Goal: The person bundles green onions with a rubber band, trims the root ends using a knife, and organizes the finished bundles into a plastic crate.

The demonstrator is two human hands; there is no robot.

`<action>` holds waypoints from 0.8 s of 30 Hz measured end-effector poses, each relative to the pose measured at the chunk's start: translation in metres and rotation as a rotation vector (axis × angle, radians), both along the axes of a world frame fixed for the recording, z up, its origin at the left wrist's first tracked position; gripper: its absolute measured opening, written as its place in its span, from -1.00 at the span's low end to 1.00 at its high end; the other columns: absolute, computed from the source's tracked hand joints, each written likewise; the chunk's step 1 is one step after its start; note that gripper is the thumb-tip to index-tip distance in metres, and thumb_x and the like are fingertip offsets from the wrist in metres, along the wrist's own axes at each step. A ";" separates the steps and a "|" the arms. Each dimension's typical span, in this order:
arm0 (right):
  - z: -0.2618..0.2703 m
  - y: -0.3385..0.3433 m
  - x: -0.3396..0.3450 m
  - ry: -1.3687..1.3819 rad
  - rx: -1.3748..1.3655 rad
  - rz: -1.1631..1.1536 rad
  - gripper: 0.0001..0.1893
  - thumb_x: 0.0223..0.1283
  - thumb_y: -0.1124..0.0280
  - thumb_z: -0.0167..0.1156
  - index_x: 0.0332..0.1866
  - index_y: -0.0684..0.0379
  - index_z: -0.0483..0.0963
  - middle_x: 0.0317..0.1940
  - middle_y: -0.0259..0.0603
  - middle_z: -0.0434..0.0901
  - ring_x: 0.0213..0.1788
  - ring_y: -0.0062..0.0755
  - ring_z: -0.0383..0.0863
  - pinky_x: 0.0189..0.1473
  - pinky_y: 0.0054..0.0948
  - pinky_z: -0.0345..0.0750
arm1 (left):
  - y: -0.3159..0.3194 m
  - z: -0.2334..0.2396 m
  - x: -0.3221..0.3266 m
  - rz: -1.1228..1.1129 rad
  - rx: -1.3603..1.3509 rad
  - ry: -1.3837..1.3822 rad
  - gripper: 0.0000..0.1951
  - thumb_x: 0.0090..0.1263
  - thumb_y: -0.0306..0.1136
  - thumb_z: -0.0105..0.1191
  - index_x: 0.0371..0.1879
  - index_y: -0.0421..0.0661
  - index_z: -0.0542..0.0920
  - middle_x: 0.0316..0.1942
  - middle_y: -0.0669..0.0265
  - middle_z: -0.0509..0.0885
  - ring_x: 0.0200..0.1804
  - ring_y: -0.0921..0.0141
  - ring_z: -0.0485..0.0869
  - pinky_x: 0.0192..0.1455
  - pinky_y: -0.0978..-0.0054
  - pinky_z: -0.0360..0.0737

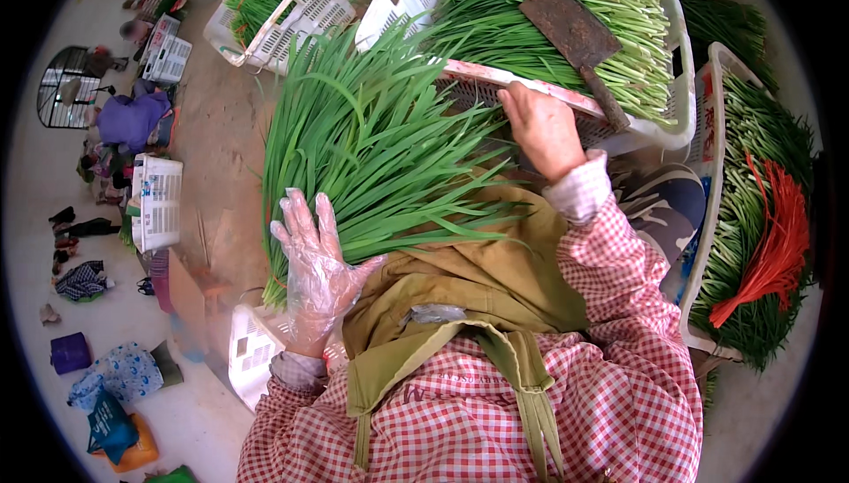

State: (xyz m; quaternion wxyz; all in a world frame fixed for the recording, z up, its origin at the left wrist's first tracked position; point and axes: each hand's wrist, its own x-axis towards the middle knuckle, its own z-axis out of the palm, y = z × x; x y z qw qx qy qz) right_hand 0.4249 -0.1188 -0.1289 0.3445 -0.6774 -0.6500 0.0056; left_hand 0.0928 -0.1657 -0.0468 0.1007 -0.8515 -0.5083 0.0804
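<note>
A large mass of green garlic chives (365, 144) lies across my lap, over an olive apron (530, 244). My left hand (318, 264), in a clear plastic glove, rests on the lower left of the leaves with its fingers spread. My bare right hand (545, 126) has its fingers curled at the red-stained rim of a white plastic crate (683, 98). That crate holds more chives (637, 38), their pale stems to the right. A rusty cleaver (574, 25) lies on them, its handle over the rim near my right hand. What lies under my left palm is hidden.
At the right, another crate (710, 231) holds chives with red plastic strips (773, 244) on top. A white crate (305, 25) with tied bundles stands at the upper left, another (252, 350) beside my left forearm. A person in purple (132, 118) is farther left, among crates and bags.
</note>
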 end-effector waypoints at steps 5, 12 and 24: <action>0.037 -0.020 0.002 0.453 -0.131 0.219 -0.86 0.30 0.40 0.19 -0.24 0.27 0.53 -0.48 -0.04 0.57 -0.41 -0.14 0.61 -0.36 -0.32 0.54 | 0.002 0.000 0.000 0.007 -0.011 0.026 0.18 0.16 0.42 0.03 0.50 -0.36 -0.05 0.52 -0.33 -0.19 0.56 -0.19 -0.20 0.52 -0.20 -0.26; 0.020 -0.015 -0.033 0.100 0.074 0.426 -0.91 0.21 0.42 0.20 -0.26 0.17 0.49 -0.42 -0.16 0.54 -0.42 -0.15 0.64 -0.39 -0.28 0.60 | 0.005 -0.002 0.005 0.002 -0.011 0.036 0.19 0.16 0.43 0.03 0.50 -0.35 -0.05 0.52 -0.32 -0.19 0.56 -0.19 -0.19 0.51 -0.22 -0.25; -0.013 -0.017 0.037 0.451 -0.125 -0.016 -0.89 0.11 0.58 0.13 -0.27 0.28 0.56 -0.39 -0.03 0.64 -0.31 -0.07 0.65 -0.21 -0.26 0.55 | 0.003 -0.010 0.000 0.008 0.040 0.024 0.23 0.12 0.50 0.01 0.51 -0.34 -0.04 0.54 -0.23 -0.18 0.57 -0.13 -0.20 0.51 -0.23 -0.17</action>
